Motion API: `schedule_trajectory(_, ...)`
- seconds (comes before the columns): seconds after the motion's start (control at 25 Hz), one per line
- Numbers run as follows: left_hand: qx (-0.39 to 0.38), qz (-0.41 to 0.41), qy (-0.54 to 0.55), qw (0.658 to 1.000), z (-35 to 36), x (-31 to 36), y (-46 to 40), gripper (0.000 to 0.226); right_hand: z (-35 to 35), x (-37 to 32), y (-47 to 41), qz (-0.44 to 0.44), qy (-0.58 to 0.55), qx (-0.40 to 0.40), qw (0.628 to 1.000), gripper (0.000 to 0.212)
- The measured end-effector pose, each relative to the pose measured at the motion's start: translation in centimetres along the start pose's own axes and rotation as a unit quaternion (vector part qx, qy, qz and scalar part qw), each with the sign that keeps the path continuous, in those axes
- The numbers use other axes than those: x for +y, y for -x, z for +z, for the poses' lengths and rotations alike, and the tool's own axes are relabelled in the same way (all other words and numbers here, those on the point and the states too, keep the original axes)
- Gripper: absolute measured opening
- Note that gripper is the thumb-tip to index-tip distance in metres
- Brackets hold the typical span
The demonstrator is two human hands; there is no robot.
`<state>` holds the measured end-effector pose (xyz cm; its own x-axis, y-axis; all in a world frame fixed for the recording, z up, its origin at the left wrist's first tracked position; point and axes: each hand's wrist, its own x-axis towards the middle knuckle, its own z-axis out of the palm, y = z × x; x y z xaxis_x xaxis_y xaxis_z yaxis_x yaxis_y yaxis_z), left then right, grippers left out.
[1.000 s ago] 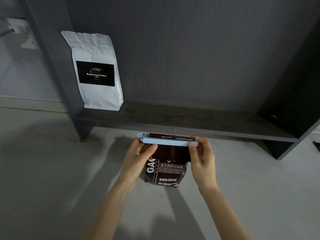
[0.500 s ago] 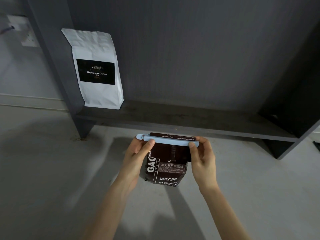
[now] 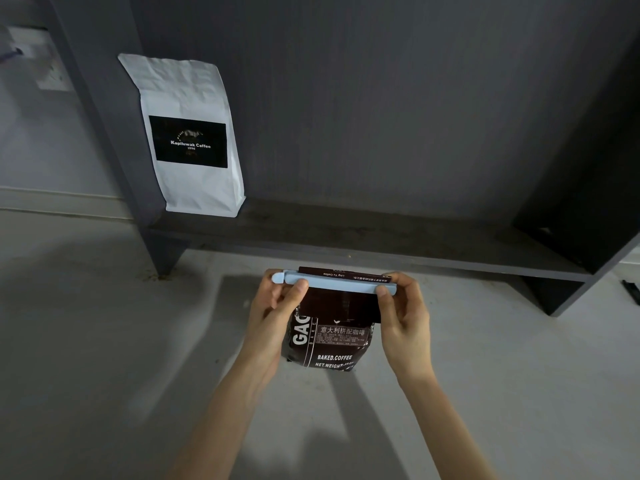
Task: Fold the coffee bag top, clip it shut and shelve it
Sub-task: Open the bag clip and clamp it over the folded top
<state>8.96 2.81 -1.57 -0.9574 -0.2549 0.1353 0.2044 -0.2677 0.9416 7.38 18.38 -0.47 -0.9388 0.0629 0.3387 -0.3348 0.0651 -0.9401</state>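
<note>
A dark brown coffee bag (image 3: 332, 341) with white lettering stands on the grey floor in front of the shelf, its top folded over. A long light blue clip (image 3: 341, 284) lies across the fold, closed along the bag's width. My left hand (image 3: 277, 306) pinches the clip's hinged left end, thumb on its front. My right hand (image 3: 403, 306) pinches the clip's right end, fingers behind the bag's edge. The dark shelf board (image 3: 363, 237) runs just beyond the bag.
A white coffee bag (image 3: 190, 136) with a black label stands at the shelf's left end against the upright panel (image 3: 104, 126). The shelf's right side panel (image 3: 588, 209) closes off the far right. Bare grey floor (image 3: 104, 341) surrounds the bag.
The clip has settled flat and level on the fold, its two bars pressed together. Both hands keep their grip at the ends and have barely shifted.
</note>
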Motion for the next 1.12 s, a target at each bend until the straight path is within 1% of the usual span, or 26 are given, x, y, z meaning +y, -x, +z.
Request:
schedule_trajectory(0.08, 0.0, -0.001, -0.004, 1.0, -0.2, 0.1, 0.0, 0.015, 0.2, 0.0, 0.1, 0.003, -0.011, 0.004, 1.0, 0.023)
schedule_trajectory(0.12, 0.001, -0.002, -0.006, 1.0, -0.2, 0.2, -0.1, 0.017, 0.2, 0.1, 0.2, 0.006, -0.016, 0.008, 1.0, 0.023)
schedule_trajectory(0.24, -0.001, -0.002, -0.025, 1.0, -0.4, 0.2, -0.1, 0.033, 0.0, 0.3, 0.3, 0.016, -0.026, 0.017, 0.999, 0.019)
schedule_trajectory(0.32, -0.004, -0.004, -0.034, 0.999, -0.5, 0.1, -0.1, 0.035, -0.2, 0.5, 0.2, 0.022, -0.024, 0.024, 0.999, 0.018)
schedule_trajectory(0.44, -0.005, -0.005, -0.036, 0.999, -0.6, 0.1, -0.1, 0.034, -0.3, 0.7, 0.0, 0.036, -0.037, 0.025, 0.998, 0.02)
schedule_trajectory(0.6, 0.002, -0.003, -0.047, 0.999, -0.8, -0.5, -0.2, 0.02, -0.4, 1.4, 0.1, 0.052, -0.036, 0.016, 0.998, 0.022)
schedule_trajectory(0.72, 0.002, 0.001, -0.057, 0.998, -1.0, -1.0, -0.1, 0.024, -0.6, 2.4, 0.4, 0.072, -0.006, 0.004, 0.997, 0.022)
schedule_trajectory(0.84, -0.023, 0.005, -0.1, 0.995, -1.6, -2.3, 0.2, 0.031, -0.9, 3.8, 0.7, 0.081, 0.028, -0.018, 0.996, 0.024)
schedule_trajectory(0.92, -0.033, -0.008, -0.138, 0.99, -2.4, -3.8, 0.5, 0.032, -0.9, 4.9, 1.2, 0.103, 0.05, -0.029, 0.993, 0.026)
schedule_trajectory(1.04, -0.011, -0.039, -0.206, 0.978, -3.2, -5.6, 0.9, 0.024, -0.5, 6.1, 2.5, 0.12, 0.085, -0.052, 0.988, 0.033)
schedule_trajectory(1.12, -0.009, -0.032, -0.217, 0.976, -3.1, -6.0, 1.2, 0.027, -0.2, 6.2, 3.0, 0.118, 0.091, -0.054, 0.987, 0.039)
